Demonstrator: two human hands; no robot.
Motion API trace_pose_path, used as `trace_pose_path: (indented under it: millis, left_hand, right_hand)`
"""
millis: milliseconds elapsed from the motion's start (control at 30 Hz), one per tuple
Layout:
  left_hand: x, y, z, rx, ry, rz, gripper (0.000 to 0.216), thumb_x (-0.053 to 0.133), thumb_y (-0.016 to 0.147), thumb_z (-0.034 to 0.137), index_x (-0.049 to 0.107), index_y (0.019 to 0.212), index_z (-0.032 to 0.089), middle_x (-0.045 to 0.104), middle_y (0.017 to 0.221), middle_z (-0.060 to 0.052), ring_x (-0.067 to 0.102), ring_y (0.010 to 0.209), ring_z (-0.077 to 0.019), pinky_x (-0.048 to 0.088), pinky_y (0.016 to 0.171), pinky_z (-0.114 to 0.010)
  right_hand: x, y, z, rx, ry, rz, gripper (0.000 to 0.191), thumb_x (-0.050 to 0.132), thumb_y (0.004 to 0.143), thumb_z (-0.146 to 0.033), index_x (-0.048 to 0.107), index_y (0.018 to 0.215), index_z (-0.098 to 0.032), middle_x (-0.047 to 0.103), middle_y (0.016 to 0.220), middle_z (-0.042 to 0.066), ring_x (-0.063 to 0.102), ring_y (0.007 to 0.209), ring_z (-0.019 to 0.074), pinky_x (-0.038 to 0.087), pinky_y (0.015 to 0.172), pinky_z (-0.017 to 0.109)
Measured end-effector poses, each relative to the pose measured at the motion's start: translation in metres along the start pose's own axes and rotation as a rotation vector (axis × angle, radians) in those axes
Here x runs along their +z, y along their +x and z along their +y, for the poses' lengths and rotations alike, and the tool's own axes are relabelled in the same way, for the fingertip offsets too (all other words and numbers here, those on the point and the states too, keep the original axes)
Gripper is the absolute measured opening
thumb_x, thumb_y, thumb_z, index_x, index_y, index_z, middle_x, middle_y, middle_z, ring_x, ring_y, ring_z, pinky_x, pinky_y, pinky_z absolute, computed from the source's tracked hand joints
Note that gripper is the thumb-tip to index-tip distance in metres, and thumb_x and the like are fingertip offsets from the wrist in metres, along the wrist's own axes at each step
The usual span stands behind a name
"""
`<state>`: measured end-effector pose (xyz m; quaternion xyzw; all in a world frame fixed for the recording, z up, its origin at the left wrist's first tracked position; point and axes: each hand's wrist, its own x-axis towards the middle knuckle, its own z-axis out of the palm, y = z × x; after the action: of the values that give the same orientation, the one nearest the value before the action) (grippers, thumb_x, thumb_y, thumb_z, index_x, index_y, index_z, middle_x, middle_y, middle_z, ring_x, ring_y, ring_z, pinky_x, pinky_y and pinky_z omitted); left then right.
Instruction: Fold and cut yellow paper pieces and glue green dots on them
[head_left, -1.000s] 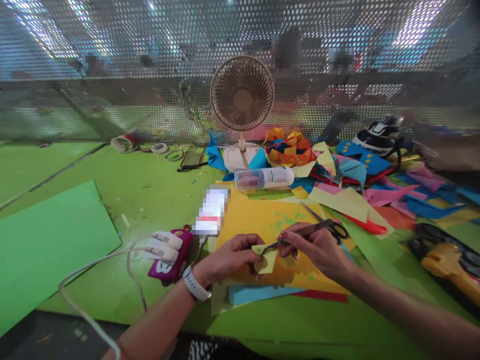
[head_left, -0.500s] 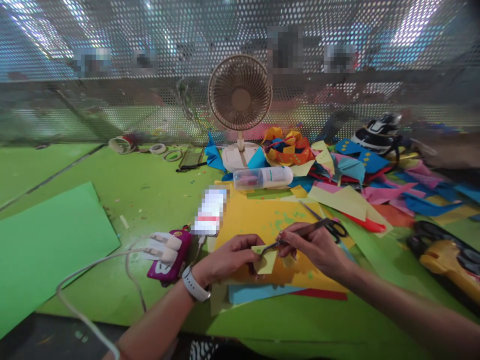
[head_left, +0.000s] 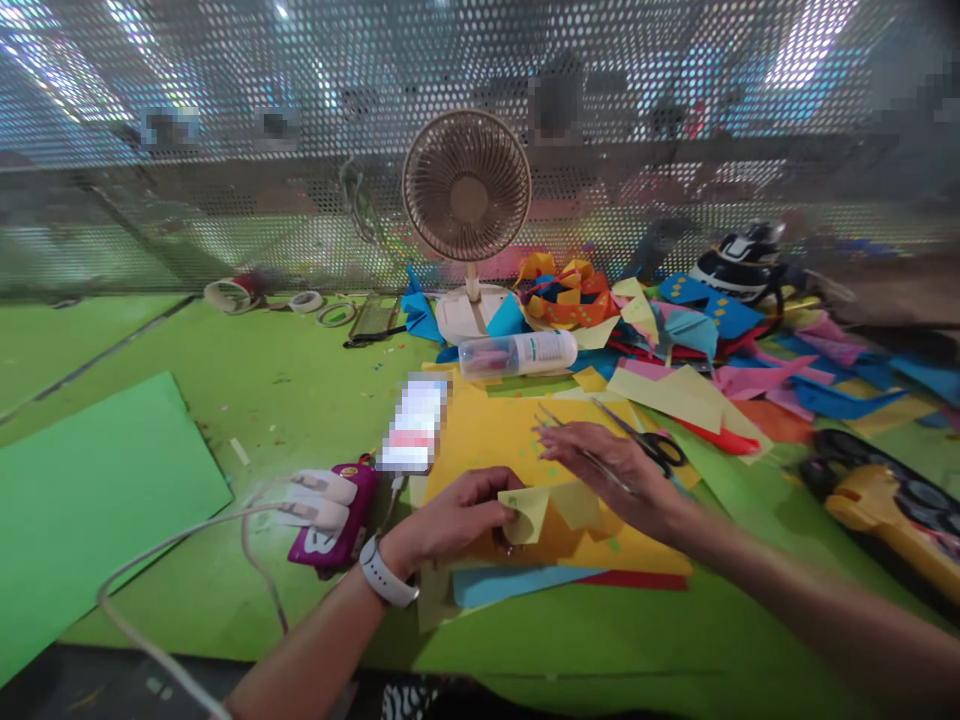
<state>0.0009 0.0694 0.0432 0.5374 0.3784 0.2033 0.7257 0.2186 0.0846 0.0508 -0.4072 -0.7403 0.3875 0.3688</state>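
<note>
My left hand (head_left: 463, 512), with a white watch on its wrist, pinches a small pale yellow piece of paper (head_left: 531, 518) between thumb and fingers. A little green mark shows near the paper's left edge. Metal tweezers (head_left: 609, 473) lie in my right hand (head_left: 637, 478), their prongs spread and pointing up and left, apart from the paper. Under both hands is a stack topped by an orange-yellow sheet (head_left: 480, 420). Another pale yellow piece (head_left: 577, 505) is between my hands. Black-handled scissors (head_left: 660, 450) rest just beyond my right hand.
A lit phone (head_left: 414, 425) sits by a purple power bank (head_left: 334, 540) with white cables. Behind stand a fan (head_left: 469, 190) and a clear bottle (head_left: 517, 355). Folded coloured papers (head_left: 697, 335) pile up at right, near a yellow-and-black tool (head_left: 885, 500). A green sheet (head_left: 105, 490) lies left.
My right hand has drawn the tweezers away from the paper; their tips have swung up and left, over the orange-yellow sheet. My left hand keeps its pinch. The view has shifted slightly.
</note>
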Motion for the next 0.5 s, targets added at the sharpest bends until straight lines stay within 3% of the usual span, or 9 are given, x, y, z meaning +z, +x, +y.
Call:
trace_pose_path:
  millis: [100, 167, 233, 333, 500]
  left_hand:
    - [0.0002, 0.0003, 0.0013, 0.006, 0.019, 0.008, 0.011, 0.053, 0.076, 0.016, 0.055, 0.086, 0.014, 0.059, 0.075, -0.001, 0.057, 0.063, -0.0109, 0.047, 0.061, -0.024]
    - [0.0002, 0.0004, 0.0021, 0.025, 0.017, 0.014, 0.015, 0.053, 0.076, 0.017, 0.054, 0.091, 0.015, 0.06, 0.076, -0.001, 0.058, 0.065, -0.0117, 0.048, 0.064, -0.026]
    - [0.0003, 0.0006, 0.0026, 0.044, -0.004, 0.028, 0.021, 0.054, 0.078, 0.02, 0.051, 0.098, 0.016, 0.061, 0.076, -0.002, 0.06, 0.067, -0.013, 0.049, 0.065, -0.028]
    - [0.0016, 0.0017, 0.0018, 0.069, -0.047, 0.069, 0.028, 0.057, 0.078, 0.029, 0.046, 0.101, 0.018, 0.061, 0.076, -0.001, 0.062, 0.065, -0.0135, 0.051, 0.062, -0.029]
    - [0.0044, 0.0043, -0.0033, 0.052, 0.027, 0.115, 0.029, 0.058, 0.077, 0.041, 0.043, 0.087, 0.018, 0.056, 0.058, 0.005, 0.058, 0.045, -0.0108, 0.05, 0.047, -0.024]
  right_hand:
    - [-0.0008, -0.0004, -0.0059, -0.069, -0.13, -0.145, 0.024, 0.052, 0.085, -0.031, 0.062, 0.106, -0.028, 0.068, 0.098, 0.002, 0.061, 0.092, 0.0198, 0.027, 0.103, 0.047]
    - [-0.0014, -0.0009, -0.0085, -0.073, -0.108, -0.171, 0.023, 0.053, 0.084, -0.031, 0.063, 0.103, -0.025, 0.069, 0.093, 0.002, 0.063, 0.085, 0.0181, 0.033, 0.099, 0.044]
    - [-0.0021, -0.0012, -0.0088, -0.05, -0.068, -0.152, 0.022, 0.051, 0.084, -0.032, 0.063, 0.101, -0.023, 0.068, 0.09, 0.004, 0.062, 0.08, 0.0174, 0.043, 0.087, 0.037]
    - [-0.002, -0.0013, -0.006, 0.0, -0.039, -0.104, 0.024, 0.05, 0.085, -0.033, 0.062, 0.102, -0.021, 0.066, 0.093, 0.005, 0.06, 0.082, 0.0178, 0.047, 0.072, 0.03]
    - [0.0023, -0.003, -0.0023, -0.005, -0.03, -0.073, 0.023, 0.051, 0.084, -0.033, 0.062, 0.1, -0.021, 0.065, 0.094, 0.004, 0.06, 0.083, 0.0174, 0.047, 0.074, 0.029]
